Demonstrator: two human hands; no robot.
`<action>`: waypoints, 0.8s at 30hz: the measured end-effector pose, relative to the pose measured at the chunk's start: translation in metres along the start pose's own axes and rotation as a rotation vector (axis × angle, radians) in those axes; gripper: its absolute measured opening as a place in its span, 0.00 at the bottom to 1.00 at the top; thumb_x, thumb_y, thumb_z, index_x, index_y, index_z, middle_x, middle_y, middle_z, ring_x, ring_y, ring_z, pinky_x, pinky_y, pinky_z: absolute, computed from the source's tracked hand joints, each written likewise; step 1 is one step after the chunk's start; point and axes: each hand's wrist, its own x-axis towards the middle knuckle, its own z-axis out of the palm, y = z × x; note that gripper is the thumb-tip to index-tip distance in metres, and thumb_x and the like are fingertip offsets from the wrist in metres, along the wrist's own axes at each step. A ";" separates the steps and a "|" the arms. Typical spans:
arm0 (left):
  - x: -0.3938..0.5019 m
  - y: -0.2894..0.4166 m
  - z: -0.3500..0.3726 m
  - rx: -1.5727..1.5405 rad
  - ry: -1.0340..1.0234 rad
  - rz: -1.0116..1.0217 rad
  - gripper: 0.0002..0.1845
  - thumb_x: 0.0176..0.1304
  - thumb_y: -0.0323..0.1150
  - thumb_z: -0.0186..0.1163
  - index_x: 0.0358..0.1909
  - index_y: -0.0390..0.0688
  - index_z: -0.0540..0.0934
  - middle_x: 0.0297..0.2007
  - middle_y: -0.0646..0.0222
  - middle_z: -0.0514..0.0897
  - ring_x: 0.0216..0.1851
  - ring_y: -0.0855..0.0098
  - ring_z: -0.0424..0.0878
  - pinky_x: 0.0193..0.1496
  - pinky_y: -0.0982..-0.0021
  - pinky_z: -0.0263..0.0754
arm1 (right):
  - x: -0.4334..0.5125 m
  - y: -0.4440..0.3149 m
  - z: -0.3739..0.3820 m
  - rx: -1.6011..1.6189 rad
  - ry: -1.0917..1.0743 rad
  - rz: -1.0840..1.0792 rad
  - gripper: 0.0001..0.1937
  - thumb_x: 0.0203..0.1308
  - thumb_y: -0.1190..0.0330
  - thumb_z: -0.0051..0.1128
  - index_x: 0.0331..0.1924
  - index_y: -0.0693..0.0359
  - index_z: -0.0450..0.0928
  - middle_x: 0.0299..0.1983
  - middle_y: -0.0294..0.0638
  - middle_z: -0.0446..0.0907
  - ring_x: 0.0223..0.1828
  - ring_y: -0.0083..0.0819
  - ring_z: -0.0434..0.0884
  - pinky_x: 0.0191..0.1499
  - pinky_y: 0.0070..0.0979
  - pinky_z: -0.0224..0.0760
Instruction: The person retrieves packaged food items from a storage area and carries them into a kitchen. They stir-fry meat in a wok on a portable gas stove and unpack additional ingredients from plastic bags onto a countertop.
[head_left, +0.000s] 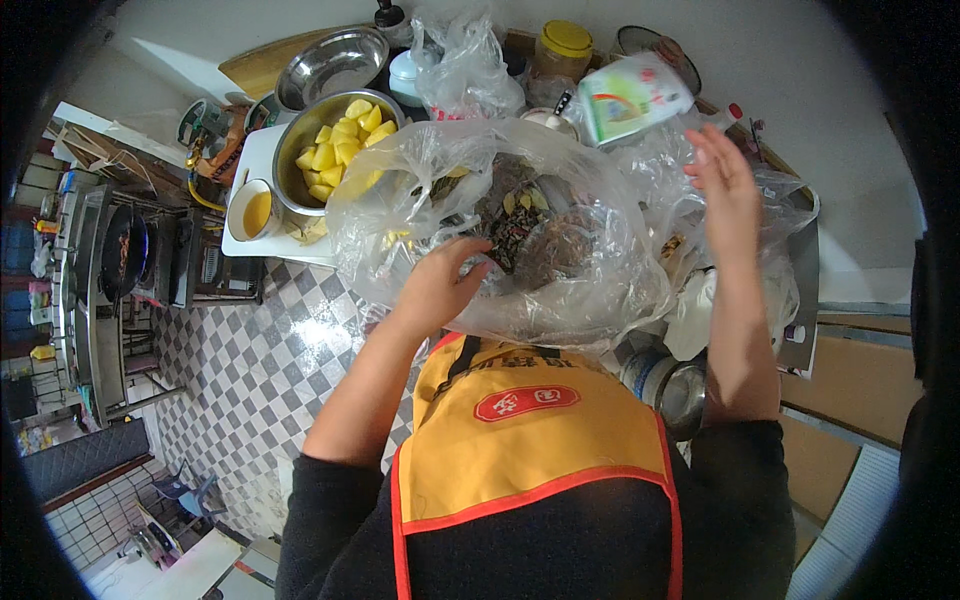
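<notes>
A large clear plastic bag (495, 315) lies opened wide before me, with dried leaves and dark dried spices (517, 225) inside, along with smaller plastic bags. My left hand (450, 277) is at the bag's near left part, its fingers curled over the opening; whether they grip anything is hard to tell. Up at the right, my right hand (720, 172) is raised with its fingers apart and nothing in it. Just beyond it is a white and green printed packet (634, 97), slightly blurred.
Left of the bag stand a steel bowl of cut potatoes (337, 146) and a cup of yellow liquid (257, 214) on a white board (251, 161). Behind are an empty steel basin (330, 67), a yellow-lidded jar (564, 49) and a knotted plastic bag (469, 71). A wok (124, 251) sits far left.
</notes>
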 end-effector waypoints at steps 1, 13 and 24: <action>0.011 -0.006 0.005 0.063 -0.051 0.077 0.17 0.56 0.31 0.58 0.48 0.40 0.74 0.45 0.56 0.78 0.44 0.59 0.78 0.45 0.64 0.72 | -0.017 0.001 0.010 -0.078 -0.102 -0.115 0.17 0.64 0.65 0.48 0.54 0.63 0.71 0.49 0.41 0.77 0.42 0.28 0.77 0.49 0.24 0.68; 0.120 -0.083 -0.043 0.385 0.134 -0.033 0.20 0.58 0.35 0.54 0.52 0.39 0.72 0.45 0.48 0.77 0.52 0.49 0.72 0.55 0.56 0.65 | 0.000 0.116 0.149 -0.161 -0.664 0.673 0.25 0.61 0.64 0.51 0.61 0.63 0.61 0.60 0.48 0.67 0.59 0.40 0.67 0.60 0.31 0.59; 0.068 -0.037 -0.036 -0.368 0.159 -0.426 0.16 0.64 0.35 0.53 0.49 0.36 0.76 0.46 0.67 0.79 0.48 0.74 0.72 0.53 0.73 0.65 | 0.000 0.127 0.201 0.068 -0.151 0.660 0.20 0.57 0.59 0.57 0.50 0.59 0.71 0.38 0.36 0.75 0.38 0.25 0.73 0.38 0.24 0.69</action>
